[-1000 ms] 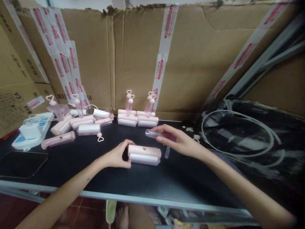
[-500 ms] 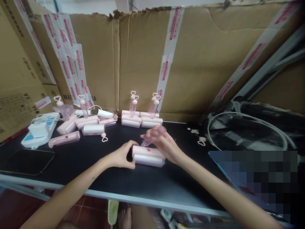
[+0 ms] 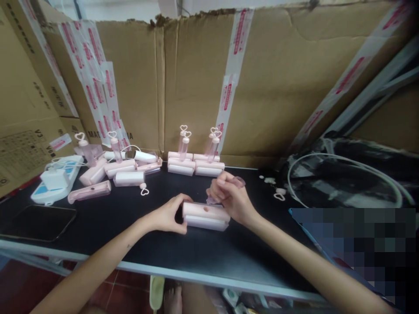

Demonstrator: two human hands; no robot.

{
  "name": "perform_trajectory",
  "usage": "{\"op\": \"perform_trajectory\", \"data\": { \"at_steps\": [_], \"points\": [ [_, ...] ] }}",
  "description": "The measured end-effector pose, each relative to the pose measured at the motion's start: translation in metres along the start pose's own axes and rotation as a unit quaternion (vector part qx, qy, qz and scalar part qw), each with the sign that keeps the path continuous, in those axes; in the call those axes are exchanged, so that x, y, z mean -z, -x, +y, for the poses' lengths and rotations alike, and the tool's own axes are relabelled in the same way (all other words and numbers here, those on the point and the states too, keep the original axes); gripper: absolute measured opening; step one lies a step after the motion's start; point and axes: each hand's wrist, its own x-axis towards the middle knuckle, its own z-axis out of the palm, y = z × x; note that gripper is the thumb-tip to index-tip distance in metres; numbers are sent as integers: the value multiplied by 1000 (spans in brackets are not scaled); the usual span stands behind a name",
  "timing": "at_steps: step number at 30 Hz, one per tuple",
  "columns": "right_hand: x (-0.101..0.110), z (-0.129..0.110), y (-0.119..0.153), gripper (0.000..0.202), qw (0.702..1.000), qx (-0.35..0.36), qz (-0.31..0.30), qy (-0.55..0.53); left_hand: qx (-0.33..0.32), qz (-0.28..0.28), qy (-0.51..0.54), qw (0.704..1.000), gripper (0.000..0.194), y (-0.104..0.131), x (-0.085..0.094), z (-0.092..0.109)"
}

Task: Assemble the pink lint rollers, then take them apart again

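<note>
the right hand (image 3: 231, 196) has turned since a second ago, its fingers now curled rather than stretched out. the pinkish clear tube (image 3: 213, 200), then level and jutting past the fingertips, now slants, one end below the fingers near the pink casing (image 3: 196, 209). a heart-ended piece (image 3: 279, 194), partly hidden then, shows right of those fingers.

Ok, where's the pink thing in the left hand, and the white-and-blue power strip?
Pink thing (image 3: 206, 214): head view, just under its hole.
Power strip (image 3: 46, 196): head view, its bare near end.
</note>
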Motion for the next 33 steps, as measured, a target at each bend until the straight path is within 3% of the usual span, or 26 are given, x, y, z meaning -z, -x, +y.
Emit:
{"op": "perform_trajectory", "data": {
  "at_steps": [6,11,15,19,26,30,33],
  "points": [
    [-8,-3,2,28,998,-50,-38,0,-2,3,-1,1000,62,-1,0,-1],
    [-10,3,0,30,998,-43,-51,9,-4,3,1,1000,62,-1,0,0],
    [-14,12,-4,29,996,-35,-17,86,4,9,3,1000,62,0,-2,0],
    [-18,19,-4,28,992,-35,1,119,31,59,28,997,62,-2,-9,-4],
    [-17,29,3,34,974,28,93,205,31,90,23,995,59,-6,-16,-7],
    [-19,26,4,35,976,12,74,202,24,46,17,999,68,-5,-2,1],
    [-20,19,6,33,980,7,29,197,-5,31,-65,997,89,5,29,3]
  ]
}}
